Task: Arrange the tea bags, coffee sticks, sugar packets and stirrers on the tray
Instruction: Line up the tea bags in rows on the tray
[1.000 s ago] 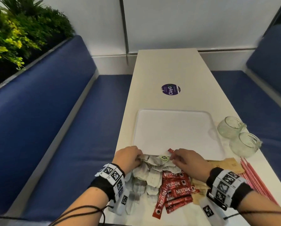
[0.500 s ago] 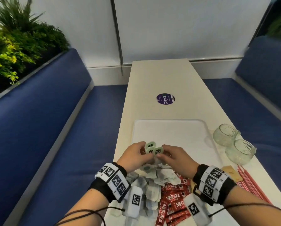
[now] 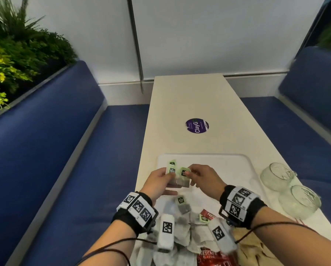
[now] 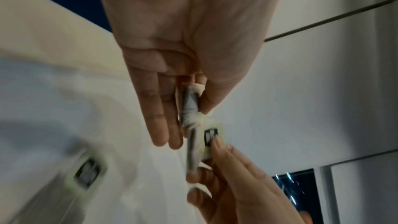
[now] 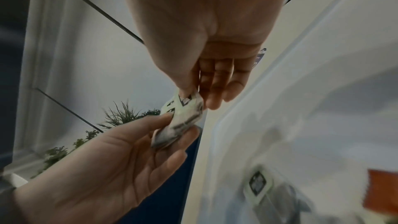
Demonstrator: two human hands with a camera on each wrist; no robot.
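Both hands hold a small bunch of tea bags (image 3: 177, 177) with green tags above the near left part of the white tray (image 3: 228, 166). My left hand (image 3: 158, 181) pinches the bags between thumb and fingers (image 4: 189, 105). My right hand (image 3: 201, 176) pinches a green tag (image 5: 185, 101) of the same bunch. More tea bags (image 3: 182, 205) lie in a heap on the table below my wrists. Red coffee sticks (image 3: 212, 256) lie at the near edge, brown sugar packets (image 3: 254, 250) to their right. Red stirrers (image 3: 299, 220) barely show by the cups.
Two glass cups (image 3: 289, 187) stand on the table right of the tray. A purple round sticker (image 3: 197, 125) lies on the table (image 3: 189, 96) beyond the tray. Blue benches (image 3: 45, 150) run along both sides, with plants (image 3: 13, 54) at the left.
Both hands rose from the heap with a bunch of tea bags and carried it forward over the tray's near left part. The head view tilted down.
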